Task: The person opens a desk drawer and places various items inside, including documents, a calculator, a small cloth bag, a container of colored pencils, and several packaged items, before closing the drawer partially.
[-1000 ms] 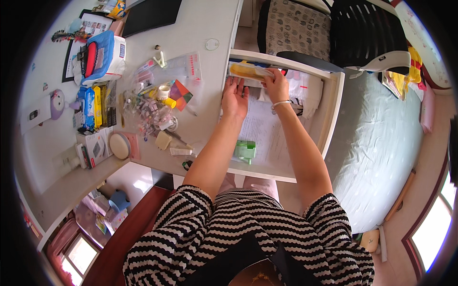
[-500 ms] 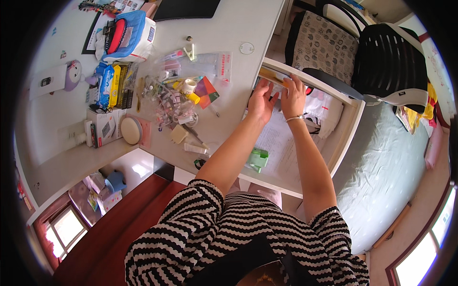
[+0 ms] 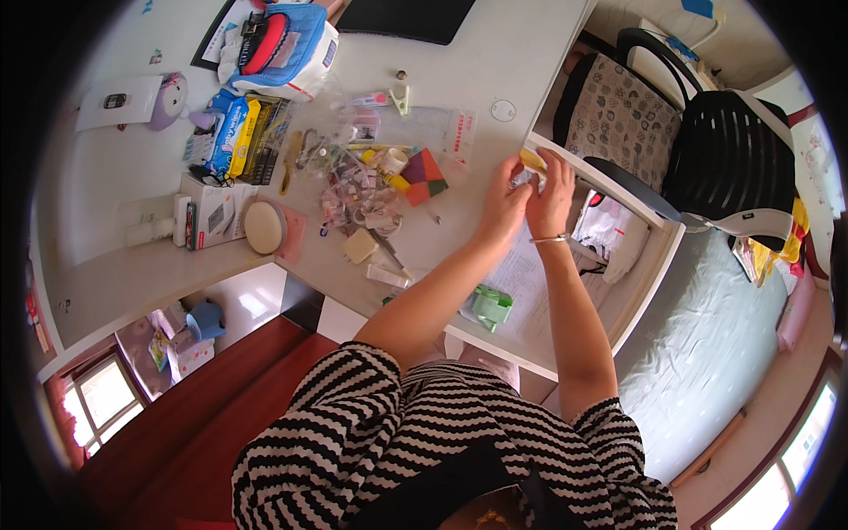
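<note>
Both my hands are close together over the far end of the open drawer (image 3: 618,340). My left hand (image 3: 506,208) has its fingers curled inward beside the other hand. My right hand (image 3: 551,199), with a bracelet (image 3: 552,238) at the wrist, has bent fingers meeting the left ones. Something small and pale shows between them; its kind is hidden. A yellow strip-like thing (image 3: 533,159) lies just beyond the fingertips. Below my wrists, paper sheets with writing (image 3: 521,265) line the drawer. A green plastic item (image 3: 491,306) sits near its front, and white packets (image 3: 605,221) lie on the right.
Left of the drawer, the desk bears a pile of small clear packets (image 3: 362,199), a multicoloured card (image 3: 426,177), a round white lidded item (image 3: 265,227) and a blue basket (image 3: 296,49). A black office chair (image 3: 733,159) and a bed (image 3: 707,318) stand to the right.
My hands have come closer together, the left one turning inward and its fingers curling. The whole view has shifted, so the desk and drawer appear further right.
</note>
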A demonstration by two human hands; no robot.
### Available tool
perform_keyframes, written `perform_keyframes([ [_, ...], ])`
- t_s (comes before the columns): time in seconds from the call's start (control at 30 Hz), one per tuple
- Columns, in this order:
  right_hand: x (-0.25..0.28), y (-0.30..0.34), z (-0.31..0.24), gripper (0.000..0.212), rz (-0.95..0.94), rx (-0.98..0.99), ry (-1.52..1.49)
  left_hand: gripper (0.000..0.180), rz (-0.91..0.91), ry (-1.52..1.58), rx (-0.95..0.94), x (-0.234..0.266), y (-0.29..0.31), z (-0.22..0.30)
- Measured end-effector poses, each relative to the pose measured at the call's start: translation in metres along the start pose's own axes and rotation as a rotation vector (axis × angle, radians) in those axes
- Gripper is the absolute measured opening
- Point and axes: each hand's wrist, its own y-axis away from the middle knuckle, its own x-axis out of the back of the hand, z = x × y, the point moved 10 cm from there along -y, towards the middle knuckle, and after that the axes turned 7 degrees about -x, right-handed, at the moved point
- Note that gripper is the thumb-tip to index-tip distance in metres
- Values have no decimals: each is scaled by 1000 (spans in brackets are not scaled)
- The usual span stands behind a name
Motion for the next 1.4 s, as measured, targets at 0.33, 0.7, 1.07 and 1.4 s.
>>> perform_keyframes([
  [0.33, -116, -43, -56, 47, -277, 168, 264, 61, 48, -117, 43, 73, -4, 47],
  [0.7, -162, -56, -44, 30, -528, -67, 362, 61, 61, -6, 88, 87, -5, 34],
  [1.07, -118, -53, -59, 17, -322, -244, -206, 70, -12, -143, 25, 82, 8, 54],
  [1.4, -19, -64, -124, 15, -47, 12, -194, 72, 88, -100, 118, 89, 17, 50],
])
